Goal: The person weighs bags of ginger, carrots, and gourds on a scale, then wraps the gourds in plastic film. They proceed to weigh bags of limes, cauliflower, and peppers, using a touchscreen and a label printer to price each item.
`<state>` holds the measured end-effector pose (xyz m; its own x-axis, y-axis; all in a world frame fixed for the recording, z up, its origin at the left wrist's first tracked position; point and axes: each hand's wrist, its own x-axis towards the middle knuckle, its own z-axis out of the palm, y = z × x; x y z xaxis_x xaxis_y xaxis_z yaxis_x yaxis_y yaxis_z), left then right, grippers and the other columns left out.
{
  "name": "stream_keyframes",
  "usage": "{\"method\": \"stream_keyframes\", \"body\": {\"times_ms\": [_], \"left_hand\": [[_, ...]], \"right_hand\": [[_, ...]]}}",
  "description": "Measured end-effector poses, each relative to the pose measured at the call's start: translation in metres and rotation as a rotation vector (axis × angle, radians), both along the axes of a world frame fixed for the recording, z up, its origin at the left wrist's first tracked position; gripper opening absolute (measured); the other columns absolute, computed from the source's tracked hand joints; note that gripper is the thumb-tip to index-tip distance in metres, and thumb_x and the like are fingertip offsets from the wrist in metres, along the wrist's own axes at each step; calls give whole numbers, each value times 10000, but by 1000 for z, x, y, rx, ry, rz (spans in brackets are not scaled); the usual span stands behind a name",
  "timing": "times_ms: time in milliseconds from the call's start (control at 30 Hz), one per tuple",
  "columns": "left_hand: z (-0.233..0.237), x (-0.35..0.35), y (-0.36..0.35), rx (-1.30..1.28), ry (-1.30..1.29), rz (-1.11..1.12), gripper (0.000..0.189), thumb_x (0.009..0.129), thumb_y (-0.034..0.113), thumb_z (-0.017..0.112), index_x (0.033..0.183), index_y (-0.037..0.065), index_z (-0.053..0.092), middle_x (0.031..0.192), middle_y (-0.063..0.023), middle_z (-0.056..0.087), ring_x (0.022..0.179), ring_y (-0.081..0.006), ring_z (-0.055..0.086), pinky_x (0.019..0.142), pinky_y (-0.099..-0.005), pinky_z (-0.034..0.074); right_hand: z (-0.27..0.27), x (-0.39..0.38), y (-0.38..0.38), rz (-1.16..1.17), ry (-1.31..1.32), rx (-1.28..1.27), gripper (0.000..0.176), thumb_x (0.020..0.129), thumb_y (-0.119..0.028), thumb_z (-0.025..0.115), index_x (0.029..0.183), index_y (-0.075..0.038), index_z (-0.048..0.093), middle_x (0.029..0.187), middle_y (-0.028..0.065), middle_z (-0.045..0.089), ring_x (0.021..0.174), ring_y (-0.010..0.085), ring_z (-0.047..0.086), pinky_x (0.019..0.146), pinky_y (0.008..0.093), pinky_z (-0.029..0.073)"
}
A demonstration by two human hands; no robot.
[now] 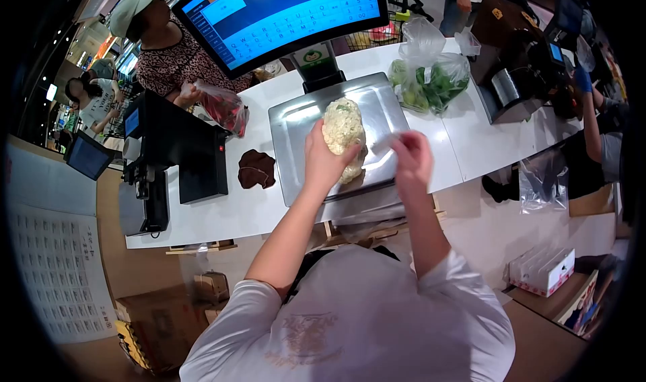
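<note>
A cauliflower (pixel 344 126), in what looks like clear plastic, sits over the metal weighing plate (pixel 289 140) of a scale. My left hand (pixel 324 156) grips it from the left side, thumb across its near part. To the right of the cauliflower, my right hand (pixel 412 158) is raised over the plate's right edge, somewhat blurred. Its fingers are closed on a small whitish slip (pixel 384 144) that points toward the cauliflower; I cannot tell whether it is a label or a bit of plastic.
Behind the plate stands a lit screen (pixel 282 22) with an on-screen keyboard. Bagged green vegetables (pixel 437 79) are at the right, a brown cloth (pixel 256 168) at the left. Across the counter a person in a cap (pixel 161 59) holds a bag of red produce (pixel 225 109). Label printers flank the scale.
</note>
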<state>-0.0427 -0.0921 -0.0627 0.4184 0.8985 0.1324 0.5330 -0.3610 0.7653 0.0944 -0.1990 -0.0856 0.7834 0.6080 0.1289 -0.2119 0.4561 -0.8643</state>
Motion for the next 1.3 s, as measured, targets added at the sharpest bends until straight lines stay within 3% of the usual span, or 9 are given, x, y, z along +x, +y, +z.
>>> {"method": "stream_keyframes", "body": {"times_ms": [100, 333, 500, 667, 767, 933, 1067, 1100, 1300], "left_hand": [[-6, -11, 6, 144, -16, -166, 868, 709, 333, 789, 1352, -38, 340, 1325, -257, 421, 1230, -400, 412, 1041, -425, 352], [-14, -3, 8, 60, -161, 15, 477, 921, 297, 550, 1276, -11, 469, 1244, -263, 508, 1191, -404, 448, 1010, -430, 363], [-26, 2, 10, 143, -158, 8, 438, 902, 244, 557, 1249, -14, 486, 1232, -260, 500, 1149, -414, 469, 1001, -433, 369], [-25, 4, 6, 85, -249, 49, 408, 902, 217, 553, 1238, -8, 495, 1230, -250, 496, 1154, -400, 461, 1007, -440, 356], [-36, -1, 15, 42, -338, 39, 408, 907, 233, 554, 1236, -3, 499, 1224, -244, 499, 1159, -393, 456, 1004, -446, 355], [-38, 19, 5, 154, -274, 180, 432, 927, 281, 542, 1249, 1, 471, 1219, -236, 494, 1154, -390, 458, 1000, -442, 362], [5, 45, -16, 281, -509, 45, 381, 926, 182, 536, 1250, 6, 436, 1223, -212, 448, 1141, -375, 440, 1013, -433, 342], [18, 59, -19, 233, -488, -10, 404, 915, 186, 553, 1254, 0, 439, 1251, -232, 429, 1172, -394, 421, 1028, -442, 332], [17, 165, -21, -254, -351, -288, 656, 842, 339, 613, 1358, 1, 390, 1367, -279, 384, 1269, -444, 375, 1048, -455, 353]], "right_hand": [[12, -17, 47, 212, -9, -104, 181, 859, -48, 643, 1036, -13, 622, 883, 45, 598, 790, 112, 581, 721, 237, 486], [24, -36, 55, 35, -744, -382, 264, 828, -152, 667, 1067, -40, 661, 1014, 155, 582, 860, 255, 589, 766, 340, 496], [15, -31, 55, -144, -1119, -519, 379, 836, -259, 660, 1150, -46, 658, 1065, 229, 535, 943, 349, 535, 823, 399, 448], [7, -18, 49, -73, -1028, -673, 528, 855, -304, 654, 1319, -85, 531, 1417, 296, 288, 1242, 416, 419, 997, 397, 396], [7, -9, 50, 248, -587, -545, 574, 860, -351, 653, 1324, -45, 510, 1405, 314, 318, 1224, 391, 467, 984, 414, 401], [-11, -38, 71, 216, -387, -513, 816, 933, -420, 546, 1465, 48, 141, 1439, 269, 339, 1308, 340, 385, 1076, 376, 312], [42, -14, 51, 53, -346, -410, 498, 1006, -248, 422, 1435, -20, 315, 1442, 170, 375, 1285, 282, 419, 1063, 351, 337], [48, 0, 44, -33, -477, -387, 478, 1007, -270, 406, 1421, -39, 349, 1428, 170, 389, 1263, 267, 438, 1055, 348, 349], [25, 134, 25, 15, -13, -261, 458, 1001, -273, 436, 1381, -19, 400, 1306, 157, 508, 1155, 242, 534, 969, 344, 445]]}}
